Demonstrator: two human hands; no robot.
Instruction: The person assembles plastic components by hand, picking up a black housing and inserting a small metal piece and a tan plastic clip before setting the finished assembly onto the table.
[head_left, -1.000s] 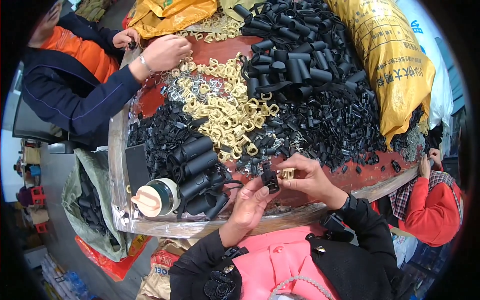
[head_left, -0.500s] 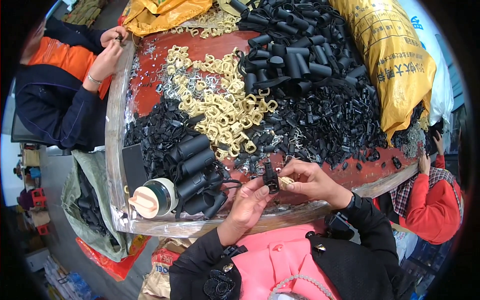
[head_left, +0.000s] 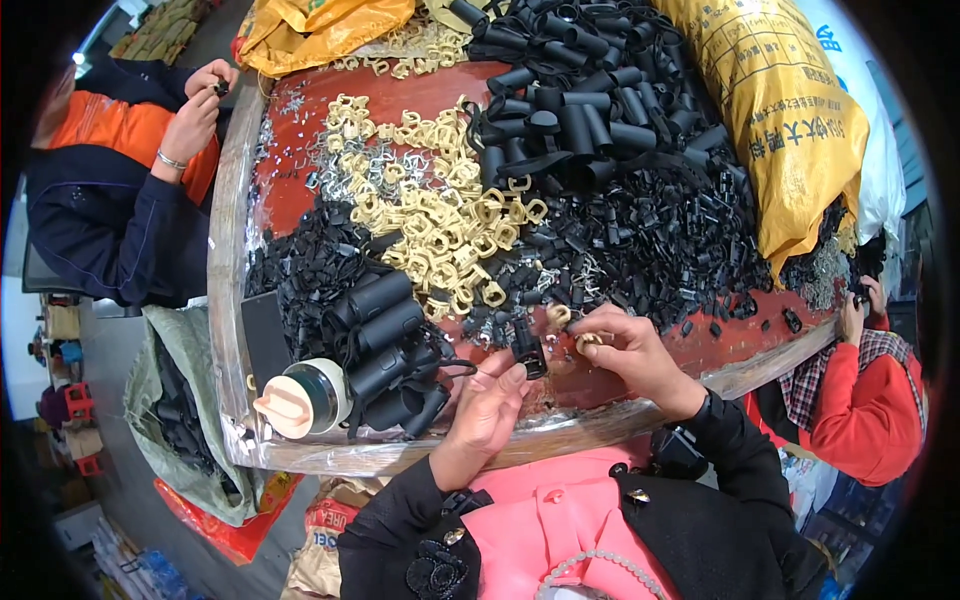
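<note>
My left hand (head_left: 488, 405) pinches a black plastic clip-like part (head_left: 528, 347) between thumb and fingers, above the near edge of the table. To its right, my right hand (head_left: 632, 352) is closed on a small cream plastic ring (head_left: 590, 342) at its fingertips. Just beyond those fingertips is another cream piece (head_left: 558, 316); whether it touches them I cannot tell. Farther off lies a heap of cream plastic rings (head_left: 450, 235). Small black plastic parts (head_left: 640, 250) are piled beyond my right hand.
A cup with a pink lid (head_left: 285, 405) stands at the left corner beside black cylindrical cases (head_left: 385, 325). More black cases (head_left: 580, 120) are heaped at the back, next to a yellow sack (head_left: 800, 130). Co-workers sit left (head_left: 110, 200) and right (head_left: 865, 410). The table has a wooden edge (head_left: 350, 457).
My right hand has drawn a little away from the black part, with a cream ring in its fingers. The black part in my left hand has shifted slightly left and tilted.
</note>
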